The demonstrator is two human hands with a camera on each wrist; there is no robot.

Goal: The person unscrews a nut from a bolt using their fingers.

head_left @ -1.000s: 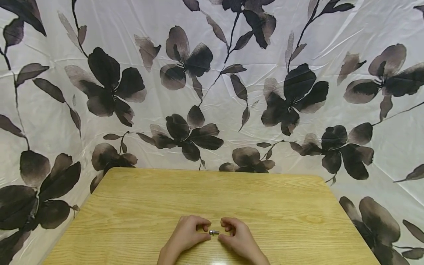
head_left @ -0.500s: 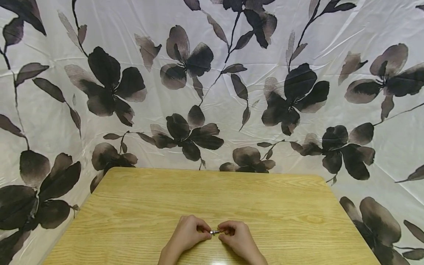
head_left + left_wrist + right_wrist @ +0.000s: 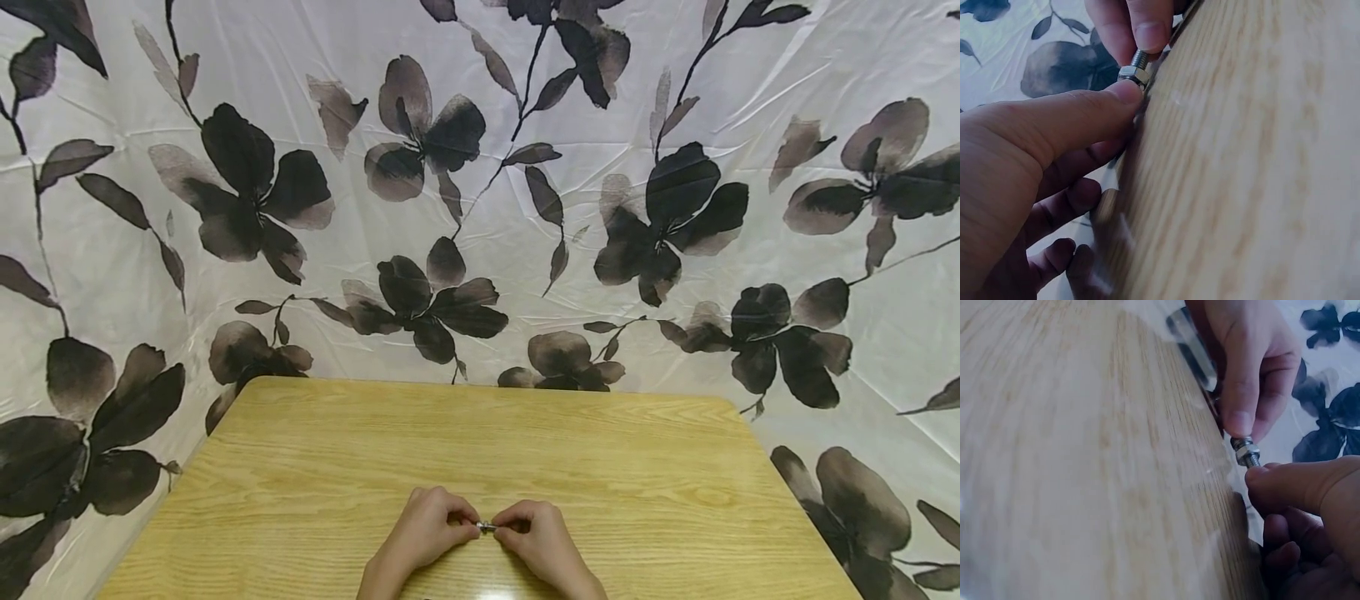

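Note:
A small silvery metal bolt (image 3: pixel 486 527) with a hex nut (image 3: pixel 1134 74) on its thread lies level between the two hands, low in the head view. My left hand (image 3: pixel 426 533) pinches its head end between thumb and forefinger, hiding most of the head. From the other side, the thumb and forefinger of my right hand (image 3: pixel 546 537) pinch the tip of the thread. In the right wrist view the nut (image 3: pixel 1247 452) and a short stretch of bare thread show between both sets of fingertips. The left hand's other fingers curl loosely below.
Both hands work near the front of a light wood-grain table (image 3: pixel 487 433) with rounded far corners. Behind it and at its sides hangs a white cloth (image 3: pixel 540 275) printed with dark flowers. Light glares off the tabletop near the front edge.
One second ago my right thumb and fingers stood apart from the bolt's thread; they have moved in to the left and now pinch its tip. My left hand has barely moved.

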